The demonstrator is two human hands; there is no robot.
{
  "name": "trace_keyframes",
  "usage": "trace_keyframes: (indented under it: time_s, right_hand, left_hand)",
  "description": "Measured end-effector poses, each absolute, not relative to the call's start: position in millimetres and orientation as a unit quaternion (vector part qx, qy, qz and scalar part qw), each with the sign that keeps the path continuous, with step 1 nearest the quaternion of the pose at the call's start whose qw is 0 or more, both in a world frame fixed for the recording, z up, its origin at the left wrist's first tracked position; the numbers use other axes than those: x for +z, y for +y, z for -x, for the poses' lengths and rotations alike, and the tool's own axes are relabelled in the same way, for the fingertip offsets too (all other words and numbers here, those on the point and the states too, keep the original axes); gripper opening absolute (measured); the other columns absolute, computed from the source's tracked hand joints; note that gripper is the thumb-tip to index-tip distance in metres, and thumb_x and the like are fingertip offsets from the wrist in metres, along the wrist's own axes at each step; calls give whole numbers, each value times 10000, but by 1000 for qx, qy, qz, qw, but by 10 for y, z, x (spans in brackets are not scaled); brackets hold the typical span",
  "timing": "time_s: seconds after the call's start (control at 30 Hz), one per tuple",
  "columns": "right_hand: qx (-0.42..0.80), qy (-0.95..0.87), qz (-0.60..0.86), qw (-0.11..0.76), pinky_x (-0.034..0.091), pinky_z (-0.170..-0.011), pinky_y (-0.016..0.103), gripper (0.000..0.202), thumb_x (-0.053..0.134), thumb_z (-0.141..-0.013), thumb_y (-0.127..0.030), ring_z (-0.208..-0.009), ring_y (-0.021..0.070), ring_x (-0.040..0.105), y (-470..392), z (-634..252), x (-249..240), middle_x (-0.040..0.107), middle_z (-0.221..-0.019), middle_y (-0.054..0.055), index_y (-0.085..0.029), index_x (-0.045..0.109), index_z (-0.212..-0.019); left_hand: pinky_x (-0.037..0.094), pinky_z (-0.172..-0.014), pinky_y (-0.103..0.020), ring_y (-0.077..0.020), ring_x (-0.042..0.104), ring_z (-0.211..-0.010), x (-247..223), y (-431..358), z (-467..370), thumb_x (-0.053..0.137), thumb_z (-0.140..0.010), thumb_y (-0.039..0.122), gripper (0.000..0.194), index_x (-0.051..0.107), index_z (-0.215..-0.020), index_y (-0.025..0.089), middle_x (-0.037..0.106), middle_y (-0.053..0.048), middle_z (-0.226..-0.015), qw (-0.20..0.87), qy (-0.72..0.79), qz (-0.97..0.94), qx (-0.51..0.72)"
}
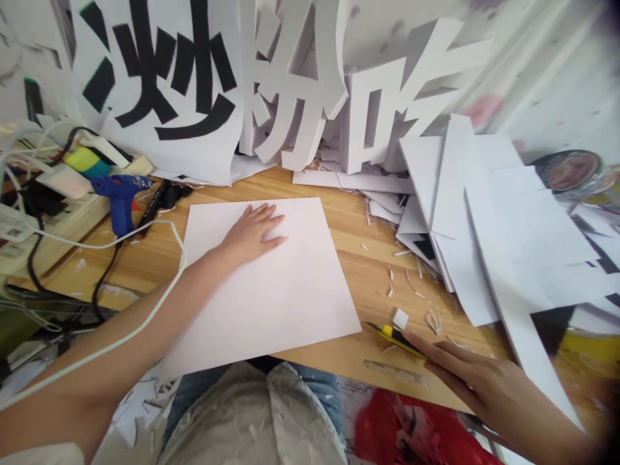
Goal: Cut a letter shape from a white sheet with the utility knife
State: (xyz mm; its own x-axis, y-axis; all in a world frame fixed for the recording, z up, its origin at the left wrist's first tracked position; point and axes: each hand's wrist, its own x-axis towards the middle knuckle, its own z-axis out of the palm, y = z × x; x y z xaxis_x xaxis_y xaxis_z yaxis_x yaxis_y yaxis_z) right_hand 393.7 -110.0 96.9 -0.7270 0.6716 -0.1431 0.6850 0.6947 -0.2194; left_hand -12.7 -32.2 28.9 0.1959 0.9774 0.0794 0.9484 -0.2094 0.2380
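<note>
2 hands: 1 left hand (256,234), 1 right hand (484,381). 1 cutter (400,339). 1 flat blank sheet (276,290). 1 small white block (400,318). 1 glue gun (121,201). 1 black character (141,39), 2 white 3D characters (356,129). 1 round lid (569,171). 1 table (349,226). Offcuts (436,321): many, no exact count. Piled sheets (518,239): several, overlapping, total unclear. Cables (97,245): several, tangled.

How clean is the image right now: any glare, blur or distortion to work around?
Head view: soft, diffuse light, no hard glare; white sheet pale with little surface detail; patterned backdrop soft; wide-angle stretch towards the edges; far right edge dark and smeared.
</note>
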Motion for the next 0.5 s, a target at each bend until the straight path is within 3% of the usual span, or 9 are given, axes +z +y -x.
trace_keyframes:
  time_s: [0.13, 0.27, 0.4, 0.5]
  right_hand:
    - [-153, 894, -422, 16, 565, -717, 288, 568, 389, -896, -185, -954, 241, 634, -1101, -4000, 944, 640, -1133, 23, -355, 221, -1411]
    - [-186, 861, -473, -25, 555, -649, 312, 489, 433, -890, -300, -845, 242, 672, -1054, -3919, 864, 677, -1051, 64, -267, 315, -1363]
    - [-308, 806, -499, -80, 531, -646, 333, 239, 446, -879, -373, -764, 206, 664, -1022, -3663, 840, 691, -920, 66, -229, 482, -1066]
    - [-461, 729, -482, -153, 524, -637, 320, 195, 459, -864, -414, -760, 185, 647, -1017, -3425, 877, 679, -910, 84, -221, 444, -884]
  left_hand:
    - [95, -1106, -439, -223, 170, -1362, 299, -336, 100, 348, -869, 532, 575, 392, -1339, 204, 258, -99, -1463, 61, 622, -775, 87]
    - [83, -1103, -449, -228, 149, -1366, 319, -336, 101, 329, -878, 519, 565, 372, -1350, 212, 238, -88, -1469, 63, 619, -780, 68]
    - [86, -1103, -433, -210, 162, -1364, 353, -288, 227, 352, -869, 525, 540, 393, -1335, 253, 251, -58, -1466, 80, 583, -806, 66]
    - [89, -1108, -400, -184, 171, -1363, 369, -264, 334, 370, -866, 513, 516, 423, -1313, 262, 298, -30, -1449, 87, 538, -835, 70]
